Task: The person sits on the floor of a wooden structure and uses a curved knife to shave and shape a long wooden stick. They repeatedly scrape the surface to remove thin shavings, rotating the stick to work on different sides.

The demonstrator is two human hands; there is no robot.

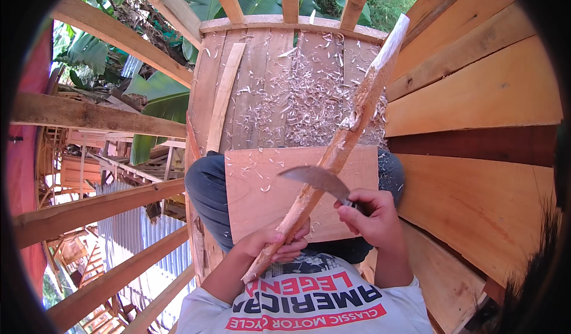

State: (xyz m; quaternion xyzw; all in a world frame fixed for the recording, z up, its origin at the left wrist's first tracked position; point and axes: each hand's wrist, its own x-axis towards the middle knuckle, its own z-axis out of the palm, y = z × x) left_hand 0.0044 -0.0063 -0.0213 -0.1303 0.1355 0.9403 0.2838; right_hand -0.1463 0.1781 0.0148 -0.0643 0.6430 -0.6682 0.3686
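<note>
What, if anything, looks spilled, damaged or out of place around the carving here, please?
Pale wood shavings lie scattered over the plank floor and the board across the lap. The stick looks rough and splintered midway, above the curved blade. Nothing else stands out.

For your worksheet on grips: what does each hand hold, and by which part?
Left hand grips the stick near its lower end; right hand holds the knife by its handle.

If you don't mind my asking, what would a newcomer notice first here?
Probably the long wooden stick running diagonally up the middle, gripped low by the left hand. The right hand holds a curved knife against it, above a board on the lap, with shavings strewn beyond.
</note>
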